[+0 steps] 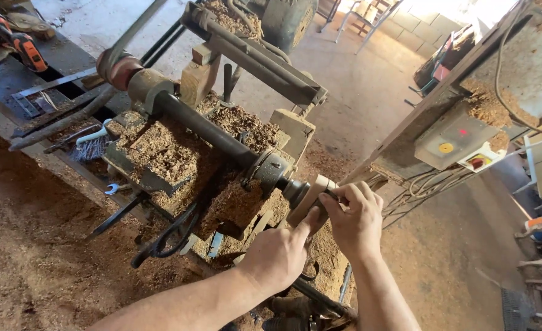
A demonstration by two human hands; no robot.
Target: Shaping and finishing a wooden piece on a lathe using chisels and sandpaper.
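Observation:
A round wooden block sits on the end of a lathe spindle. My left hand is below it, thumb pressed against the block's lower edge. My right hand is closed around the block's outer face, fingers pinched on something small and dark at its front; what it is cannot be made out. The long dark lathe shaft runs up to the left toward a rusty pulley.
Wood shavings cover the lathe bed and the ground. A brush and wrench lie at the left, an orange drill on the bench. A switch box with cables stands to the right.

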